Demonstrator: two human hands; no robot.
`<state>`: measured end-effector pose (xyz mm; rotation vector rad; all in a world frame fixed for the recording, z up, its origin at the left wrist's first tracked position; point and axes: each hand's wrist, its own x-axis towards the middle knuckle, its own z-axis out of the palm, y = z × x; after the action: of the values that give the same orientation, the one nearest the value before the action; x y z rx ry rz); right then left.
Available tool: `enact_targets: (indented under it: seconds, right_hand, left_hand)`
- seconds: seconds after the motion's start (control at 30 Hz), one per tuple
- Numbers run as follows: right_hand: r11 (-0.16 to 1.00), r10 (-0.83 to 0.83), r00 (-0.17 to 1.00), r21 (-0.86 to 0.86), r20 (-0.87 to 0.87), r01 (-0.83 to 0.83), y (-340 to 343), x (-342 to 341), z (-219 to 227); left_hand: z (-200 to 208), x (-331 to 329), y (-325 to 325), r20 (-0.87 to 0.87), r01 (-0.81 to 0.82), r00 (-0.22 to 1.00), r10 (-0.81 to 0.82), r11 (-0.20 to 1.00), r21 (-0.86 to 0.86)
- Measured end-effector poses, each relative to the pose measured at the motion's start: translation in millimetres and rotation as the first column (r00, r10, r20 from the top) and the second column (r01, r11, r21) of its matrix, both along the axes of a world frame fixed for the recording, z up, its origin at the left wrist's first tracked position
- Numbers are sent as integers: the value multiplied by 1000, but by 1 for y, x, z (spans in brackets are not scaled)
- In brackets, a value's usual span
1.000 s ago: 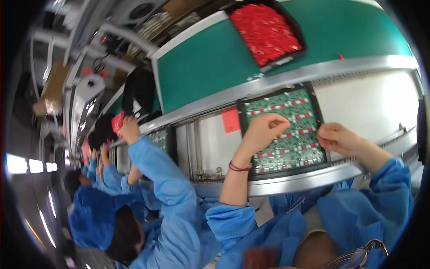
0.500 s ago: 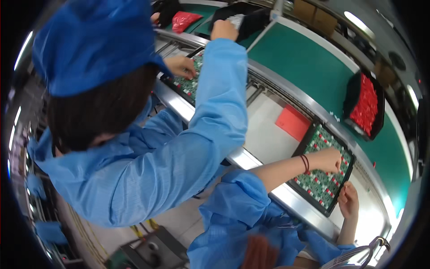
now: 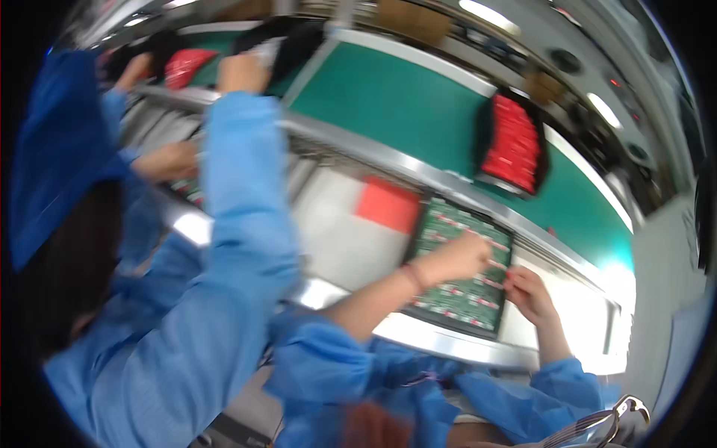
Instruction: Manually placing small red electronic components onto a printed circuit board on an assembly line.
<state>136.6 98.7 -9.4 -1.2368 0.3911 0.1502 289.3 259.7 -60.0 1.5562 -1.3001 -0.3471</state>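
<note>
My left hand, with dark red bands round the wrist, is closed over a green circuit board in a black frame. Its fingers point down at the board, and whatever they hold is hidden. At the right edge of that board, my right hand has thumb and fingers pinched together, with a small red part showing at the fingertips. Rows of small red and white parts stand on the board. The picture is blurred by motion.
A red card lies left of the board on the pale line surface. Behind, a black bin of red parts stands on a green belt. At left, a co-worker's blue sleeve reaches to another bin, near a red bag.
The view has swung, so everything sits further left in the picture. My right hand has come up along the board's right edge. My left hand stays over the board.
</note>
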Motion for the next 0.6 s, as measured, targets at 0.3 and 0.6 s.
enact_targets:
  seconds: [0.3,0.6]
  right_hand:
    - [987,-114,993,114,1,113,-39,-16,-20]
    - [984,-160,985,-66,64,164,-48,-30,-21]
  left_hand:
    - [26,11,-4,-78,31,997,-21,990,134]
    - [17,-3,3,15,25,1000,-26,996,81]
